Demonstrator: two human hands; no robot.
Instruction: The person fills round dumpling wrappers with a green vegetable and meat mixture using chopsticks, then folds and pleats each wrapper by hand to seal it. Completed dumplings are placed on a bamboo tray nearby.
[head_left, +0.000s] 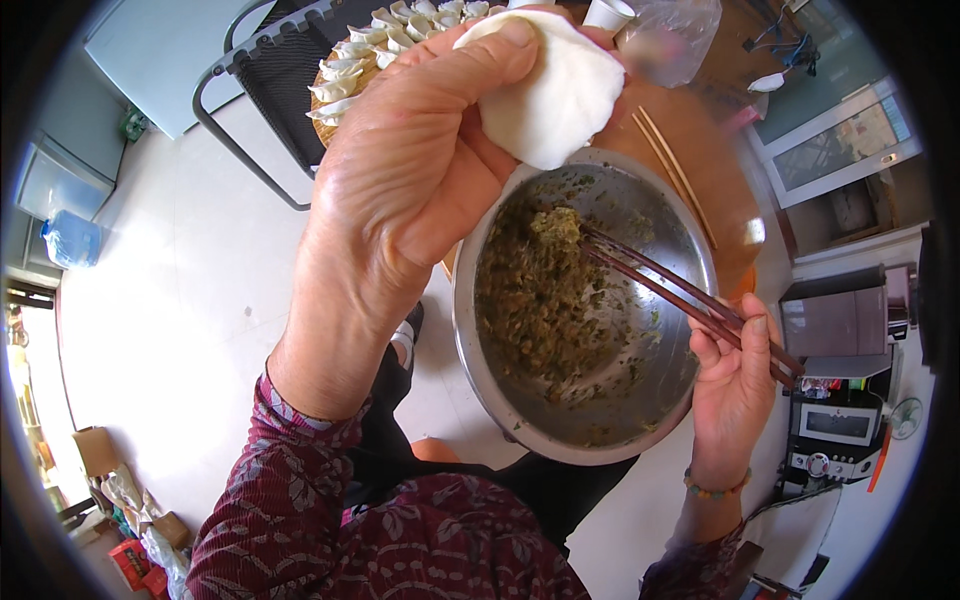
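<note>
My left hand (420, 142) pinches a round white dumpling wrapper (559, 90), thumb on its near face, raised above the far rim of a large stainless steel bowl (675, 247). Inside that bowl is a greenish-brown minced filling (547, 315) with chopped greens, heaped mostly on the left side. Dark wooden chopsticks (667, 277) are in my right hand (739, 360), at the bowl's right edge. Their tips hold a clump of filling (557, 226) over the rest of the mix. The far fingers of my left hand are partly hidden by the wrapper.
Folded dumplings (352, 71) lie in rows on a round wooden board (324, 133) beyond my left hand. A light pair of chopsticks (675, 176) rests on the brown table (720, 150). Behind are a white paper cup (609, 15), a plastic bag (675, 37) and a black metal-framed chair (270, 90).
</note>
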